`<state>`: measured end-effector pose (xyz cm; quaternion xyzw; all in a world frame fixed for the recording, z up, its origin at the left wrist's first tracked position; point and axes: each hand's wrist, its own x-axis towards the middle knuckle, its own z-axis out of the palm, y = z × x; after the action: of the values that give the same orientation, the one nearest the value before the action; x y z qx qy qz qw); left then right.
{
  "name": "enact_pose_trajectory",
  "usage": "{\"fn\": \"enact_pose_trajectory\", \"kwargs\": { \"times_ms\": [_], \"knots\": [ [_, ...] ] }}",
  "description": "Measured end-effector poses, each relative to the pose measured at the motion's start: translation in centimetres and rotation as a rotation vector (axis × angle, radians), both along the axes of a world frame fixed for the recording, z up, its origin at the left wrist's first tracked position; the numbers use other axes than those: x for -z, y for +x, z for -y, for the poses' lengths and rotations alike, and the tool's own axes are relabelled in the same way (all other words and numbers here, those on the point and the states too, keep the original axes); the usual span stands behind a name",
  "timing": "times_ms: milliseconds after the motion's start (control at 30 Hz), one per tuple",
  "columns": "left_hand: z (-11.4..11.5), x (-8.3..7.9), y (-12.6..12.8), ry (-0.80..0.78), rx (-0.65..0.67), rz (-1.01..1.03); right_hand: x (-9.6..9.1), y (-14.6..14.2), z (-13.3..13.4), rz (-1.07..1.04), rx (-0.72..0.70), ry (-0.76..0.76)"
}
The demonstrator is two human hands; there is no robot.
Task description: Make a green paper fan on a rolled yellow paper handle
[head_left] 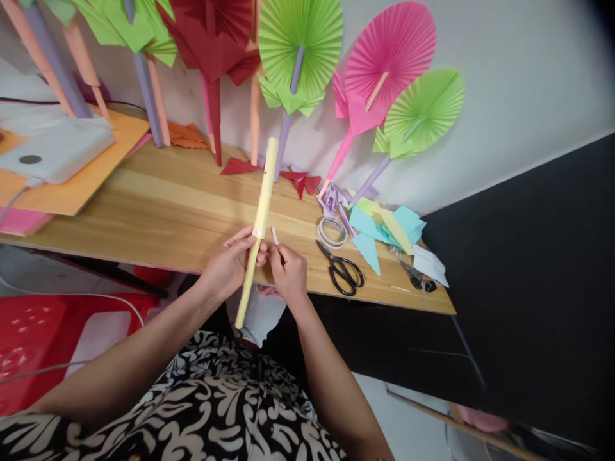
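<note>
Head view is showing you holding a long pale-yellow rolled paper tube (259,224), which is slanting from near your lap up over the wooden table (168,205), with a band of clear tape already wrapped around it near its middle. Your left hand (228,266) is closing around the tube just below that band, fingers curling over it. Your right hand (288,272) is pinching a small strip of white tape (275,235) between thumb and fingertips, just beside the tube (whether the strip is touching the tube, you cannot tell).

Lying to the right of your hands are one roll of tape (331,232), flat and ring-shaped, and one pair of black-handled scissors (343,269), blades closed, near the table's front edge. Beyond them, a loose heap of cut paper scraps (384,227) in teal and yellow-green is spreading toward the table's corner.

Leaning against the wall behind are pleated paper fans on rolled stems; three round ones are showing clearly, a green fan (300,38), a pink fan (389,54) and a smaller green fan (425,105). Sitting at the far left is a white machine (52,150) on orange paper sheets (72,192).
</note>
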<state>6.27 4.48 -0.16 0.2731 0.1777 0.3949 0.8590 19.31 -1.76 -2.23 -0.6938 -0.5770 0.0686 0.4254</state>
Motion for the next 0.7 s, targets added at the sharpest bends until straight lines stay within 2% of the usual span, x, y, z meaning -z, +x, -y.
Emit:
{"fn": "enact_pose_trajectory", "kwargs": {
  "times_ms": [700],
  "knots": [
    [0.03,0.26,0.16,0.031,-0.01,0.01,-0.21,0.08,0.01,-0.031,-0.023,-0.051]
  ]
}}
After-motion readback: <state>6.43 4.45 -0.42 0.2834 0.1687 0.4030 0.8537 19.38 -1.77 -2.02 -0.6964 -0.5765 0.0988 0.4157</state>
